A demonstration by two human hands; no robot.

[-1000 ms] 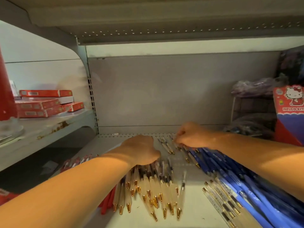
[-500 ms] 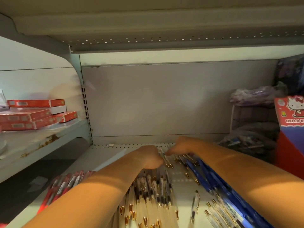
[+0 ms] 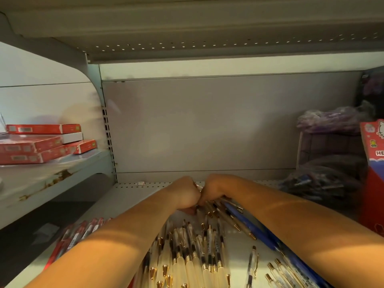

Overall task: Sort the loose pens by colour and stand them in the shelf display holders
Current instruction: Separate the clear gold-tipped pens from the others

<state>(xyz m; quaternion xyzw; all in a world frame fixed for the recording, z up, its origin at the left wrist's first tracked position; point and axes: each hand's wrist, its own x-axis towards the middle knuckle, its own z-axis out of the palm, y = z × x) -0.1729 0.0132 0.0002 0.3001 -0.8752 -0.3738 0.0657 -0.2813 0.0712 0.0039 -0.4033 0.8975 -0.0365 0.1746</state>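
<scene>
Left hand (image 3: 184, 194) and right hand (image 3: 215, 189) meet knuckle to knuckle at mid-frame, both curled. The right grips the far ends of a few cream pens; whether the left holds anything cannot be told. They work on a pale metal shelf (image 3: 128, 196) with a grey back panel (image 3: 207, 125). Cream pens (image 3: 193, 256) with gold tips lie side by side at lower centre, well over a dozen. Blue pens (image 3: 255, 231) stretch to the lower right, red pens (image 3: 76, 235) to the lower left, both too blurred to count. One clear pen (image 3: 252, 265) lies alone between cream and blue. At upper left, a side shelf (image 3: 62, 175) carries four red boxes (image 3: 41, 142) and one white box (image 3: 72, 137). A red carton (image 3: 374, 142) stands at right.
</scene>
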